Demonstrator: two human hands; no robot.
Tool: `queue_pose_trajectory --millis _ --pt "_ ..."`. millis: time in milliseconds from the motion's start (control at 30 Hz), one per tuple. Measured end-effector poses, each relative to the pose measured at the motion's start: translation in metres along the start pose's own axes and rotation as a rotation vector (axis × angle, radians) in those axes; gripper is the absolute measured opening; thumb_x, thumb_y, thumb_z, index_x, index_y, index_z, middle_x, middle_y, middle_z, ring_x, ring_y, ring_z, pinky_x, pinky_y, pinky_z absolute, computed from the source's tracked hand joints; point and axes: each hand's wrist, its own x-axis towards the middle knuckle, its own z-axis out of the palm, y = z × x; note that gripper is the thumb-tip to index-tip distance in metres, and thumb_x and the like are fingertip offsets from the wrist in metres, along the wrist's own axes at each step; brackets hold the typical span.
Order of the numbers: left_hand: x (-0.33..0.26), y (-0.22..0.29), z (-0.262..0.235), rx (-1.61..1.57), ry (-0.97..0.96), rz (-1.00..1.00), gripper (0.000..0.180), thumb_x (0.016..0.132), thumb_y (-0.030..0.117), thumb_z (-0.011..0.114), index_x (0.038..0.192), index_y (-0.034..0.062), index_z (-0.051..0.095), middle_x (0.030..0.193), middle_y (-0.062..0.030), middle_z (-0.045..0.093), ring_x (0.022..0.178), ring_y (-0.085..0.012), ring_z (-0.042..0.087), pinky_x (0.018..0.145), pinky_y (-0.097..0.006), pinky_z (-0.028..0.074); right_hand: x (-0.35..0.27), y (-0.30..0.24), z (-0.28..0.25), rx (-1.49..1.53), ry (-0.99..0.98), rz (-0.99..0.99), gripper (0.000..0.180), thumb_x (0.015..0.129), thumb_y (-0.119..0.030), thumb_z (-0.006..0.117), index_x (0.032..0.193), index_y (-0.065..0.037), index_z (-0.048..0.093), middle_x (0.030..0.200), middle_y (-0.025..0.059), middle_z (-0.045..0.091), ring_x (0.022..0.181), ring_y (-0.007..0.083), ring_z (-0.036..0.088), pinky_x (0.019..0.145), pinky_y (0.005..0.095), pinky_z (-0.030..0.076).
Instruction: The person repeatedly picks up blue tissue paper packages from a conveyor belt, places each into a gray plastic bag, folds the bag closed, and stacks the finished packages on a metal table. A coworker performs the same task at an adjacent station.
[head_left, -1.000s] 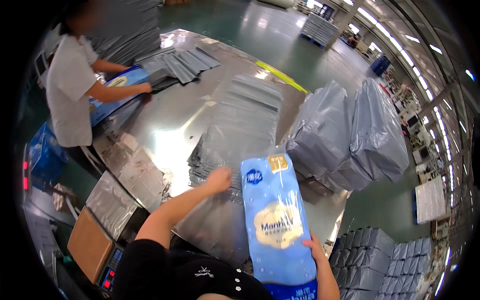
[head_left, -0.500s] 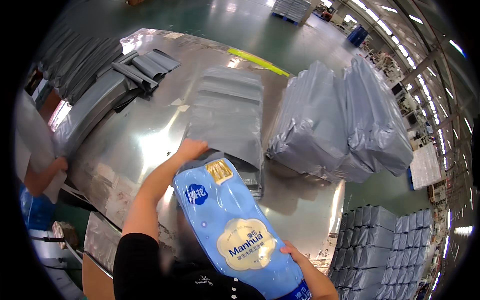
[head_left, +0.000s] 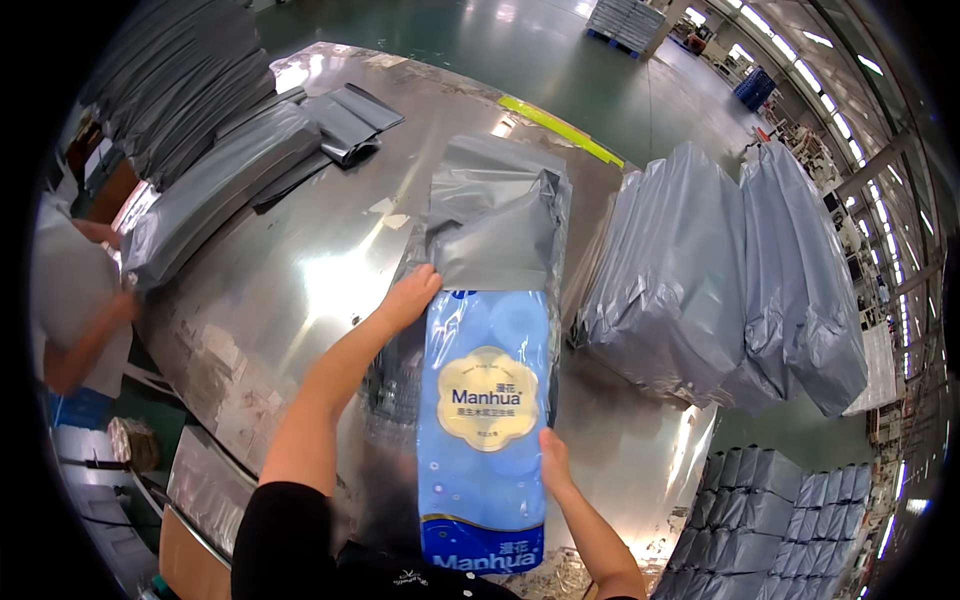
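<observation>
I see a wide counter (head_left: 300,290) of shiny sheet metal under me, glaring white where the ceiling lights bounce off it, its edges bowed by the lens. My left hand (head_left: 408,297) is out over the middle of it, fingers pinched on the lower left corner of a grey plastic bag (head_left: 497,222) that lies on a flat stack of the same bags. My right hand (head_left: 553,463) is at about 5 o'clock from the left, fingers wrapped on the right edge of a tall blue pack of paper rolls (head_left: 487,420) with a gold cloud-shaped label. The pack stands lengthwise in front of me, its top end at the mouth of the grey bag; I cannot tell whether it has gone inside yet.

At 3 o'clock of the pack, two bulky filled grey sacks (head_left: 730,270) lean on the counter's far right corner, touching each other. At 10 o'clock, long piles of flat grey bags (head_left: 200,170) run along the left side, with a few loose ones at 11 o'clock. A person in a pale shirt (head_left: 70,290) stands at the left rim at 9 o'clock, arm reaching toward the counter edge.

Beyond the counter the floor (head_left: 560,50) is glossy green. A yellow strip (head_left: 555,128) marks the counter's far edge at 12 o'clock. Down at 4 o'clock, stacked grey packed parcels (head_left: 770,510) sit on the floor. Rows of strip lights run along the ceiling at 2 o'clock.
</observation>
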Motion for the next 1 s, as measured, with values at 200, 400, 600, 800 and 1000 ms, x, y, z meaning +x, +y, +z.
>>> queue_pose_trajectory --millis 200,400,600,800,1000 --pt "0.022 -0.046 0.048 -0.346 0.189 -0.543 0.042 0.083 0.003 0.054 0.122 0.0071 0.04 0.102 -0.0242 0.053 0.092 -0.0471 0.055 0.076 -0.047 0.049 0.182 -0.1 0.026 -0.434 0.475 -0.41 0.044 0.085 -0.016 0.062 0.126 -0.005 0.054 0.11 0.0167 0.064 0.096 0.0321 0.062 0.084 0.0377 0.047" --pt "0.018 -0.078 0.075 -0.311 0.085 -0.628 0.014 0.079 0.005 0.058 0.092 -0.0008 0.06 0.087 -0.0227 0.062 0.084 -0.0421 0.059 0.074 -0.043 0.048 0.278 -0.073 0.045 -0.316 0.044 -0.059 0.032 0.08 -0.015 0.066 0.109 -0.001 0.064 0.097 0.0152 0.068 0.08 0.0203 0.064 0.074 0.0321 0.049" --pt "0.003 -0.051 0.059 -0.427 0.074 -0.596 0.016 0.076 0.012 0.064 0.086 -0.0007 0.061 0.083 -0.0241 0.061 0.083 -0.043 0.059 0.072 -0.044 0.048 0.288 -0.057 0.055 0.146 0.245 -0.384 0.026 0.082 -0.018 0.067 0.099 0.001 0.068 0.081 0.0136 0.07 0.075 0.021 0.065 0.072 0.0321 0.049" --pt "-0.04 -0.038 0.033 -0.28 -0.097 -0.563 0.014 0.076 0.011 0.06 0.082 0.0001 0.066 0.079 -0.0242 0.063 0.076 -0.0425 0.061 0.069 -0.046 0.049 0.255 -0.071 0.035 -0.399 -0.135 -0.277 0.019 0.077 -0.017 0.062 0.084 -0.001 0.07 0.085 0.0266 0.065 0.078 0.038 0.066 0.07 0.0464 0.05" --pt "-0.261 0.123 -0.057 -0.676 -0.825 -0.426 0.021 0.069 0.016 0.062 0.086 0.0045 0.068 0.08 -0.0171 0.067 0.072 -0.036 0.063 0.065 -0.046 0.05 -0.032 -0.042 -0.009 -0.812 -0.988 -0.371 0.026 0.072 -0.004 0.063 0.098 -0.002 0.067 0.1 0.024 0.064 0.088 0.0384 0.063 0.079 0.0439 0.051"
